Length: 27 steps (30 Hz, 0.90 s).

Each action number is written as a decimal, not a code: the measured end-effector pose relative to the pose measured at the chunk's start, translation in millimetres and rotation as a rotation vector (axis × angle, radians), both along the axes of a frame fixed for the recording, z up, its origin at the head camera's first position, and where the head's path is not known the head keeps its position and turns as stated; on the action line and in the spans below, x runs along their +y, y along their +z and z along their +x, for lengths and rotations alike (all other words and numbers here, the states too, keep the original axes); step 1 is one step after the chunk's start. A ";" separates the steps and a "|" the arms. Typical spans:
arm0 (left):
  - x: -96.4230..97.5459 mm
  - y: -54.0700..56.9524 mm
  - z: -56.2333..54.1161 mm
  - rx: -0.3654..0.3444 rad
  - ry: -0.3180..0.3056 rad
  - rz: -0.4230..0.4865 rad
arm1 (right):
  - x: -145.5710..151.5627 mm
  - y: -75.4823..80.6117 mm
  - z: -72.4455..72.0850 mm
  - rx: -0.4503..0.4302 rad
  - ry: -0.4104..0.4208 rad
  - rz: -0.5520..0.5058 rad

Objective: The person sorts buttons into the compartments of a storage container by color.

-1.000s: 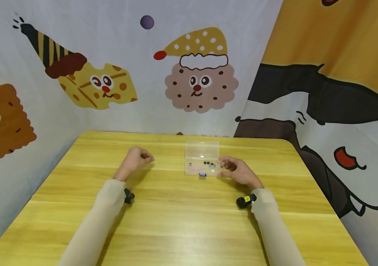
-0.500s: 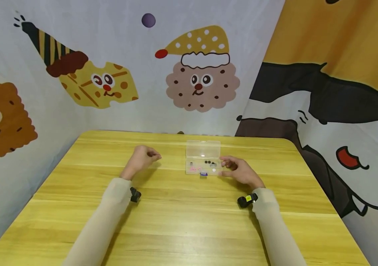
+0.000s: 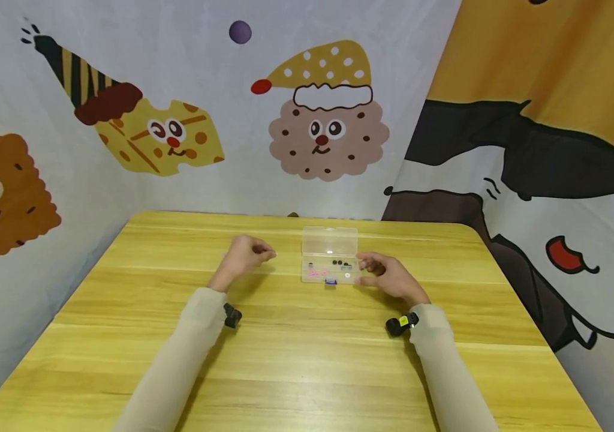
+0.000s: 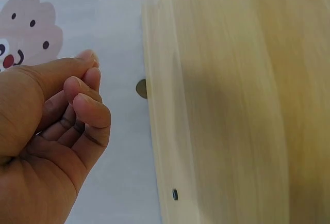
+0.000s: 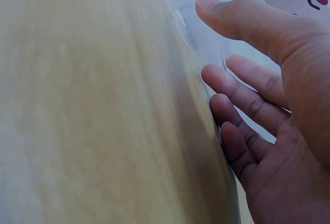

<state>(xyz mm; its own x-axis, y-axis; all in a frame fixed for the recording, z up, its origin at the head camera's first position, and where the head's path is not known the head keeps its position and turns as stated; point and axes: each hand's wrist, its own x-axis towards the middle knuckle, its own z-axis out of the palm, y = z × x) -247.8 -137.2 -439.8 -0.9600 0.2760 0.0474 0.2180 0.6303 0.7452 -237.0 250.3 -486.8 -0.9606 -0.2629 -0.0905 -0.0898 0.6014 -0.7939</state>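
A small clear plastic case [image 3: 328,278] stands on the table with its hinged lid [image 3: 330,241] raised at the back. Inside are several pink bits [image 3: 315,273], several black pieces [image 3: 337,262] and a white ring [image 3: 347,275]. A blue catch [image 3: 331,281] is on its front. My right hand [image 3: 390,277] holds the case's right end, thumb at the front corner and fingers behind. Left of the case, my left hand [image 3: 244,255] is raised over the table. Its thumb and forefinger tips [image 4: 88,58] press together; anything between them is hidden.
A small dark piece [image 4: 175,194] lies on the table in the left wrist view. The wooden table [image 3: 296,360] reaches back to a cartoon-printed cloth [image 3: 188,198]. Each wrist carries a black camera, the left camera [image 3: 232,315] near the sleeve cuff.
My left hand has moved steadily right, closer to the case, with its fingertips still together. The right hand and the open case have stayed in place.
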 end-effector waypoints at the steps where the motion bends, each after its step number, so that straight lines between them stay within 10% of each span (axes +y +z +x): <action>1: 2.7 0.3 -0.3 -0.002 -0.004 0.001 | 0.2 0.2 0.3 0.000 0.001 -0.002; 27: 69.4 10.6 -2.9 0.018 -0.136 0.022 | 1.4 -1.1 -0.5 0.006 0.012 -0.016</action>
<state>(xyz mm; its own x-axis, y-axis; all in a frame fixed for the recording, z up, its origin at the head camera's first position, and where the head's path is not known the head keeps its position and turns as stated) -250.6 -67.8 -429.2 -0.9125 0.4027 0.0715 0.3139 0.5777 0.7535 -237.5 251.7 -487.9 -0.9579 -0.2754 -0.0809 -0.1012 0.5877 -0.8027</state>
